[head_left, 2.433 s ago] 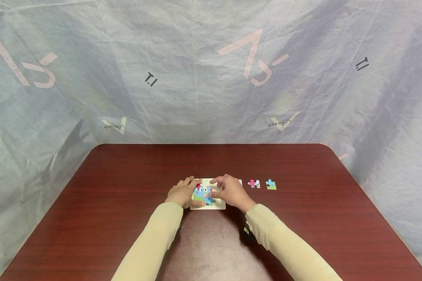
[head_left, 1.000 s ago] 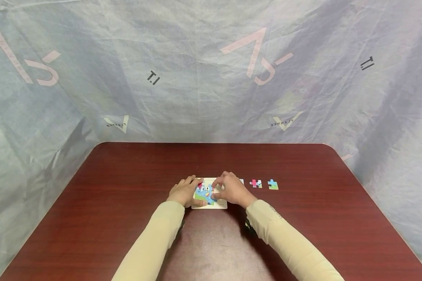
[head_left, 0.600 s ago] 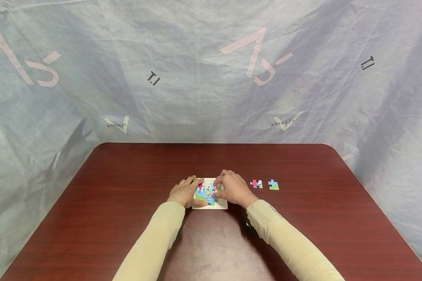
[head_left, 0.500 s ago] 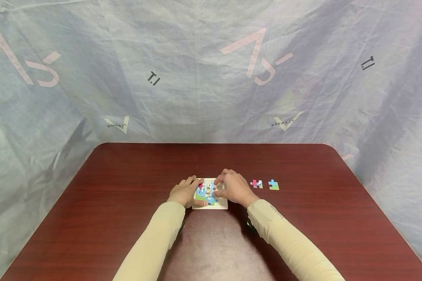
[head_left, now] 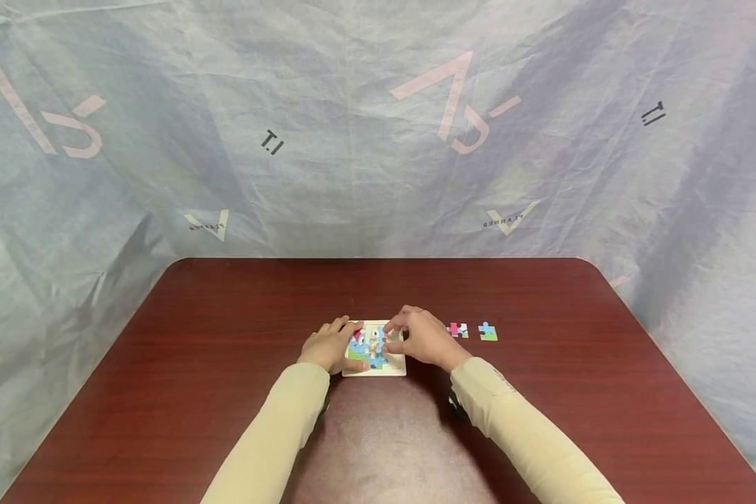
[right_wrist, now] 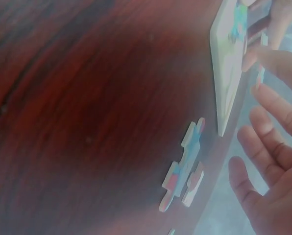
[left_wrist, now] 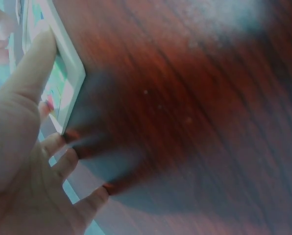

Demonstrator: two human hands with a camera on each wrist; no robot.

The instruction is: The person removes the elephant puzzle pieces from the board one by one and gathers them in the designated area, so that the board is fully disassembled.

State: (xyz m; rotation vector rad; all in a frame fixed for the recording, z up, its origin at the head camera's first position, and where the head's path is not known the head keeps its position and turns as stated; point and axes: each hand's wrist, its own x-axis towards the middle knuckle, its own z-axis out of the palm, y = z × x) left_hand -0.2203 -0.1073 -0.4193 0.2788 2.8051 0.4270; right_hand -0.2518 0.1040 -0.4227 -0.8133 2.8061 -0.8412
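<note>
A small picture puzzle in a pale tray (head_left: 395, 369) lies on the table; its laid pieces show a blue cartoon figure. My left hand (head_left: 327, 348) rests at the tray's left side, thumb across the near left corner; in the left wrist view its thumb (left_wrist: 36, 58) lies over the rim with the other fingers spread at the edge. Over the tray's right part, my right hand (head_left: 425, 339) pinches a blue puzzle piece (head_left: 380, 339) between thumb and finger. The right wrist view shows that held piece (right_wrist: 261, 63) edge-on, raised above the tray.
Right of the tray lie a pink-and-white puzzle piece (head_left: 458, 330), partly behind my right hand, and a blue-and-green puzzle piece (head_left: 488, 332). More loose pieces (right_wrist: 187, 154) show close to the tray in the right wrist view. A grey cloth (head_left: 353, 175) hangs behind the brown table (head_left: 258, 294).
My right hand has shifted slightly right and the blue piece has come away from the laid picture with it. My left hand has stayed at the tray's left side.
</note>
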